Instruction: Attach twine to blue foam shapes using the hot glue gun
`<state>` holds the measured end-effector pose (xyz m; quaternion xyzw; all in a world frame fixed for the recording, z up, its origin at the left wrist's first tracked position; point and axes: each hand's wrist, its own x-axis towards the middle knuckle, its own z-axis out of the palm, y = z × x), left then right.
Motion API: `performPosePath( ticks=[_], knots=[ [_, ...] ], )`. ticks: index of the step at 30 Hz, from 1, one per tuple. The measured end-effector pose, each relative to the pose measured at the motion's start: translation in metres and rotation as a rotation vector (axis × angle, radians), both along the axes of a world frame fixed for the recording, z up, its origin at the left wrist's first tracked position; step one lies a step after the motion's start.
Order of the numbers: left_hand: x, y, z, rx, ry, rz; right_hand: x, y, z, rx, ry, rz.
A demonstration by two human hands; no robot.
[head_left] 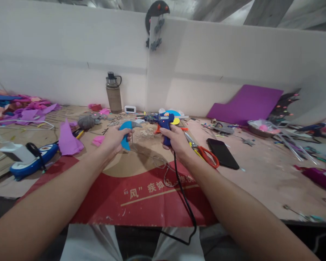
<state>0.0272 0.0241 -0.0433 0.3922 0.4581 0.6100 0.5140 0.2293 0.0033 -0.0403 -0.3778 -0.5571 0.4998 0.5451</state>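
My left hand (112, 139) is closed around a blue crescent-shaped felt piece (124, 135), held above the table. A grey felt bit sticks out at the crescent's upper end. My right hand (176, 139) grips the handle of a blue hot glue gun (164, 121), whose nozzle points left toward the crescent. The gun's black cord (185, 203) runs down over the red cardboard toward me.
Red-handled scissors (206, 154) and a black phone (222, 154) lie right of my right hand. A water bottle (113, 92) and a small clock (130, 109) stand by the back wall. Purple felt scraps (67, 139), a blue power strip (34, 163) and a purple sheet (246, 105) lie around.
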Motion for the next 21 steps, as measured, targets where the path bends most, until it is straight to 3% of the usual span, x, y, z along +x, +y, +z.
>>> performPosePath(
  ticks=[4, 13, 18, 21],
  knots=[
    [-0.001, 0.001, -0.003, 0.015, -0.019, -0.037, 0.001, 0.003, 0.000, -0.145, 0.208, 0.127],
    [0.000, 0.000, -0.002, 0.005, -0.050, -0.040, 0.005, 0.008, -0.001, -0.272, 0.313, 0.144],
    [0.004, -0.006, 0.003, 0.050, -0.038, -0.070, 0.007, 0.026, -0.012, -0.297, -0.243, -0.139],
    [0.008, -0.011, 0.006, 0.089, -0.033, -0.098, 0.010, 0.038, -0.023, -0.333, -0.446, -0.181]
  ],
)
